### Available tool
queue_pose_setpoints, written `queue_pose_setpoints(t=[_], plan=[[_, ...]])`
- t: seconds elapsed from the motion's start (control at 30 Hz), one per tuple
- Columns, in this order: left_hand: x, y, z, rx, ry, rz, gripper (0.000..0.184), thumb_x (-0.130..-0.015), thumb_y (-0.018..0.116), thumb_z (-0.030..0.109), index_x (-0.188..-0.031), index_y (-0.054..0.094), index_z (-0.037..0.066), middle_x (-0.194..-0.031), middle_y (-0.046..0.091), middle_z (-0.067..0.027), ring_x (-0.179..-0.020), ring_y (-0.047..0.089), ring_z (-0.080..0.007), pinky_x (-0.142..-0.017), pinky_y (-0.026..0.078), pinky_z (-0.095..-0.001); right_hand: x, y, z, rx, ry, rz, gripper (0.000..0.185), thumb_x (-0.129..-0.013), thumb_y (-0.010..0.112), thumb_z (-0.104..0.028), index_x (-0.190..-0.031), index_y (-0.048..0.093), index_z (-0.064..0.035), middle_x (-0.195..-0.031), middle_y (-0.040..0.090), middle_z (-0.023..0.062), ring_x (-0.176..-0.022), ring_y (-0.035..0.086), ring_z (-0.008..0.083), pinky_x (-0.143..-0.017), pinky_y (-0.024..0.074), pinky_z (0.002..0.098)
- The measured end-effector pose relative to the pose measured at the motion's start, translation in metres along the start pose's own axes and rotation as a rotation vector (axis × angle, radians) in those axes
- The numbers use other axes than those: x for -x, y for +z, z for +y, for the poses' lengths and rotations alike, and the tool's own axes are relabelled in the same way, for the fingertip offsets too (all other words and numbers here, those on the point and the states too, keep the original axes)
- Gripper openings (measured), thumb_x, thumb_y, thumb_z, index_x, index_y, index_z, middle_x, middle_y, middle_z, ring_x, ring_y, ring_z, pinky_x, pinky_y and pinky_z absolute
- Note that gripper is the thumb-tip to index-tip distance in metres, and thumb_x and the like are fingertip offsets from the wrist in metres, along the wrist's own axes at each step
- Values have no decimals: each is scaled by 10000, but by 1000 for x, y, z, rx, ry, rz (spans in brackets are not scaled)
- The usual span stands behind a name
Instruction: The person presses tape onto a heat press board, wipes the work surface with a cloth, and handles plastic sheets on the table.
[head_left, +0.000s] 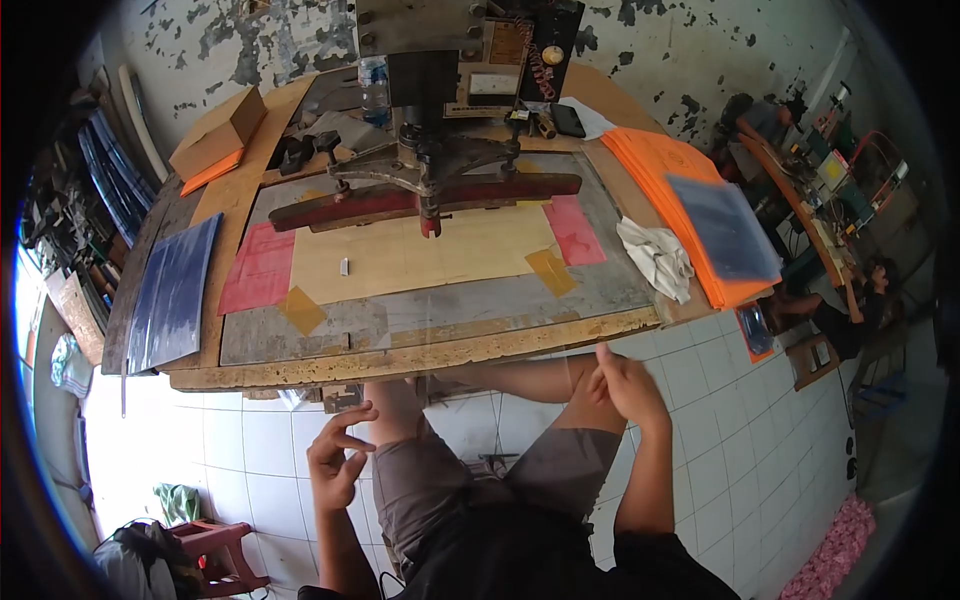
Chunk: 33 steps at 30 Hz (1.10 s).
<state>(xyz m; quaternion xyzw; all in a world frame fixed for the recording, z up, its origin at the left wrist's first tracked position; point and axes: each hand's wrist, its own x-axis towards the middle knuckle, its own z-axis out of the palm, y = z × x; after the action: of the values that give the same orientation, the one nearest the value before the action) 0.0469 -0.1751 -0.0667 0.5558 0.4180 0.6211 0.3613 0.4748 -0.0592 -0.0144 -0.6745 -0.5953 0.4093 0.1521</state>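
Note:
My left hand (pixel 338 457) is raised above my left thigh, near the table's front edge. Its fingers are bent but apart, and I see nothing between them. My right hand (pixel 628 388) hovers over my right knee, thumb up and the other fingers curled in. Whether something thin or see-through lies in those fingers I cannot make out. In front of both hands stands a press (pixel 428 165) with a long reddish bar (pixel 350 207). Under the bar lies a tan sheet (pixel 410 262) with pink pieces (pixel 258 265) at its ends and yellow tape (pixel 551 271) at its corners.
Blue-tinted plastic sheets (pixel 172 295) lie on the left. Orange sheets (pixel 655 170) are stacked on the right, topped by clear plastic sheets (pixel 722 228), beside a white cloth (pixel 655 258). A cardboard box (pixel 217 130) sits far left. Other people (pixel 862 310) sit at the far right.

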Motion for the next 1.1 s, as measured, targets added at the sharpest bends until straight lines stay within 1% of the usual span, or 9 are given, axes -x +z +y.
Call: queue_pose_setpoints(t=[0.07,0.17,0.3,0.43,0.53,0.7,0.8,0.93,1.1], plan=[[6,-16,-7,141,-86,-108,107,-868,770,128,-850,770,22,-1255,750,-248,-1394,590,-437,-1205,395,-586,-20,28,49,-489,-133,-369,668,-1139,373,-574,-1251,727,-18,-1156,791,173,-1026,766,301,-925,564,398],[8,-31,-13,202,-186,-299,132,-851,792,153,-843,781,22,-1262,749,-254,-1389,587,-452,-1210,381,-609,-16,63,33,-903,-395,-438,565,-1147,471,-438,-1444,593,26,-1313,736,196,-1149,742,278,-968,570,381],[-1,-40,-29,361,-127,-517,243,-873,811,279,-883,769,41,-1281,734,-237,-1355,604,-465,-1200,390,-639,-9,51,13,-905,-363,-358,514,-1063,634,-125,-1540,480,-12,-1299,725,193,-1104,747,278,-888,578,348],[4,-14,-43,877,-119,41,265,-1012,710,350,-1089,660,101,-1366,657,-169,-1309,641,-392,-1119,513,-628,-8,42,3,-813,-458,-218,623,-989,619,-30,-1579,422,4,-1087,741,153,-867,750,232,-738,583,310],[-2,-13,-39,470,-452,312,168,-1043,666,250,-1140,634,117,-1379,661,-154,-1349,619,-309,-1060,569,-577,-5,43,-4,-830,-455,-149,670,-966,611,-2,-1598,390,4,-1026,730,143,-793,725,207,-671,574,290],[-4,3,-29,60,-537,14,557,-1063,654,180,-1564,485,2,-1516,599,-158,-1438,545,-277,-1195,443,-434,-5,49,0,-873,-471,-134,686,-957,593,18,-1610,382,-1,-1006,712,138,-765,702,189,-631,564,282],[-3,22,-47,-3,-433,-53,663,-1071,647,243,-1623,391,-18,-1587,541,-190,-1503,495,-301,-1242,378,-452,-3,49,-6,-857,-517,-140,665,-964,581,18,-1603,401,-2,-1005,707,133,-761,694,179,-630,565,284],[-15,53,-41,108,-419,-65,597,-1081,656,174,-1585,421,-42,-1597,518,-179,-1503,476,-267,-1237,383,-425,4,46,-16,-822,-572,-120,627,-975,576,9,-1585,434,-3,-1004,710,133,-761,693,171,-627,563,283],[-24,58,-36,16,-441,-51,453,-1088,632,137,-1484,515,-47,-1311,716,-158,-1164,709,-205,-1013,549,-350,15,28,-27,-727,-604,-34,596,-992,598,-7,-1569,450,6,-1005,725,137,-749,698,161,-628,558,270]])
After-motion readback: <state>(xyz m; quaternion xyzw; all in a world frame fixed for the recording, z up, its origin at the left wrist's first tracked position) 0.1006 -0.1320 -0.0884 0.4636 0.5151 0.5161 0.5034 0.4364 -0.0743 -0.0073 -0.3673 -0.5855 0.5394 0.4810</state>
